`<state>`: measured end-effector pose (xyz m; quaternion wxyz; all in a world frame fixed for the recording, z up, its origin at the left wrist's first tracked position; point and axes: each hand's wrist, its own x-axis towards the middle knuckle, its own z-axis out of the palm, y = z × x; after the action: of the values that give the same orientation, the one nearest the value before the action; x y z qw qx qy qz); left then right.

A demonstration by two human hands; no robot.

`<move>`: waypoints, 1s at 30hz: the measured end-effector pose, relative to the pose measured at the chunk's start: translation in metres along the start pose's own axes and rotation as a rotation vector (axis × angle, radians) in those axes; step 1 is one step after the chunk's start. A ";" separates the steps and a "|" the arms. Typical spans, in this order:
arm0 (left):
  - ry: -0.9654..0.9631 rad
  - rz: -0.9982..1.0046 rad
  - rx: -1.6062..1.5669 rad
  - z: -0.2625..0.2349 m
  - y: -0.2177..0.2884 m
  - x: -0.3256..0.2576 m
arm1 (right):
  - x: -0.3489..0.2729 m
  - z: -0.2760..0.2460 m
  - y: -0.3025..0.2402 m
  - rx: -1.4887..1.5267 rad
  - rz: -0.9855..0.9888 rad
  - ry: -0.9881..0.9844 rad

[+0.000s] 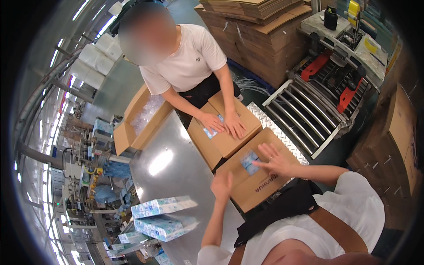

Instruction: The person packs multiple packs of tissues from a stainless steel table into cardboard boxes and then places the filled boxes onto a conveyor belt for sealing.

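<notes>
Brown carton, flaps nearly closed

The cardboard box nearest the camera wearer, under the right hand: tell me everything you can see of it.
The box is plain brown corrugated cardboard with dark print on its near side. It lies on the shiny metal table, beside a second box that a co-worker presses shut. Its top flaps are folded down, leaving a gap where blue-and-white packs show. The right hand rests flat, fingers spread, on the top flap; the left hand hovers open at its near-left edge.
</notes>
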<state>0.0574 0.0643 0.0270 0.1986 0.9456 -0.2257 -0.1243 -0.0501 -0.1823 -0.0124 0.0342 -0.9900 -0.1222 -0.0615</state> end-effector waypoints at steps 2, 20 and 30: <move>0.214 0.348 -0.018 0.080 -0.040 -0.045 | 0.000 -0.004 0.006 -0.109 -0.089 0.102; 0.257 -0.181 -0.895 0.249 0.301 0.188 | -0.041 0.055 0.363 0.079 0.602 0.285; 0.183 -0.032 -0.840 0.320 0.483 0.300 | -0.120 0.048 0.531 -0.025 0.546 0.348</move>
<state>0.0311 -0.5763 -0.0925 0.5836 0.7931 -0.1224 -0.1239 -0.0295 -0.7207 -0.1036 0.0577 -0.9612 0.1564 -0.2198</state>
